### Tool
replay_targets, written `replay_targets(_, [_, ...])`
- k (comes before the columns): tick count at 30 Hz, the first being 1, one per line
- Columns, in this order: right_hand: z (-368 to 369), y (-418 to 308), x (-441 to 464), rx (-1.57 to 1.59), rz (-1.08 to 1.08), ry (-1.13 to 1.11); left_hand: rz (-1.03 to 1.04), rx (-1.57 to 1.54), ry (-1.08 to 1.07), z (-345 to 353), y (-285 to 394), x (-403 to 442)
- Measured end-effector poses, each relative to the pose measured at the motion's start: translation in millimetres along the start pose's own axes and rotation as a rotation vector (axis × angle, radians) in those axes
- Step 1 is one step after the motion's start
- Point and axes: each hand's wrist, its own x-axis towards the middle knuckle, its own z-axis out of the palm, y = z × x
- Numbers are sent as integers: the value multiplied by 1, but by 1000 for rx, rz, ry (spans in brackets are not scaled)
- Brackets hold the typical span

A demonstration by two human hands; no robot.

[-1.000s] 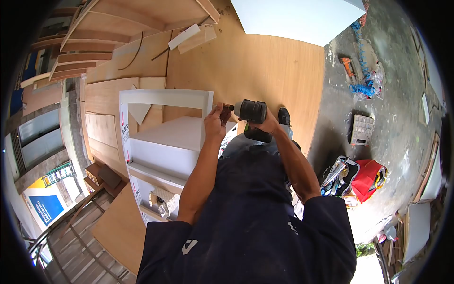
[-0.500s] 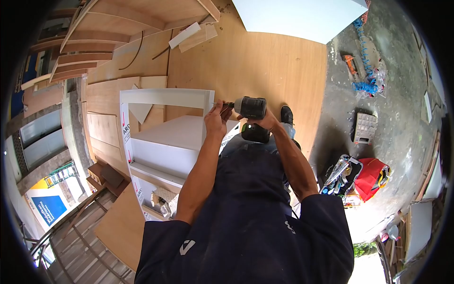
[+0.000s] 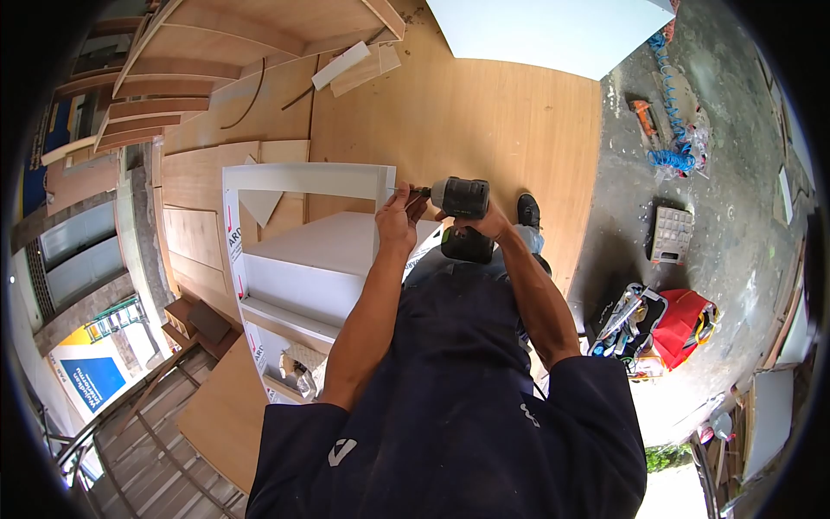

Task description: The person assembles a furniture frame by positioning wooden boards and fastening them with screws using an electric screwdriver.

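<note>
My right hand (image 3: 493, 223) is wrapped round the grip of a black cordless drill (image 3: 465, 198), whose chuck points left. The drill's battery base (image 3: 467, 245) hangs below that hand. My left hand (image 3: 398, 218) is closed, with thumb and fingertips pinched around the front of the drill bit (image 3: 418, 192). Whatever sits between those fingertips is too small to make out. Both lie close to the right upright of a white cabinet frame (image 3: 385, 208), level with its upper part. The frame has printed edge film and a wide inner panel (image 3: 311, 238).
Plywood sheeting (image 3: 519, 112) lies under the frame. A large white panel (image 3: 545, 35) is at the top, a wooden carcass (image 3: 199, 52) at upper left. On the concrete right are an orange tool (image 3: 644, 117), a blue coiled hose (image 3: 673, 158), an organizer case (image 3: 671, 233) and a red bag (image 3: 681, 327).
The view has shifted slightly, moving the surroundings a little to the right. Both hands and the drill keep nearly the same position at the frame's upright.
</note>
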Motion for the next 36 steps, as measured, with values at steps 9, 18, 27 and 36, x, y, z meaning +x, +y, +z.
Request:
replay_targets(9, [-2,7,1,33,-22,5,174,555,294,-13,22,-23])
replay_targets(18, [-8,10,4,28,-5,-25,43,190,8,-59,49,31])
replay_targets(27, [-5,7,2,-65,-8,-19,-50,111,-207,-67,50,42])
replay_targets(36, [-9,12,4,-88,41,-29,40,123,-173,-62,47,39])
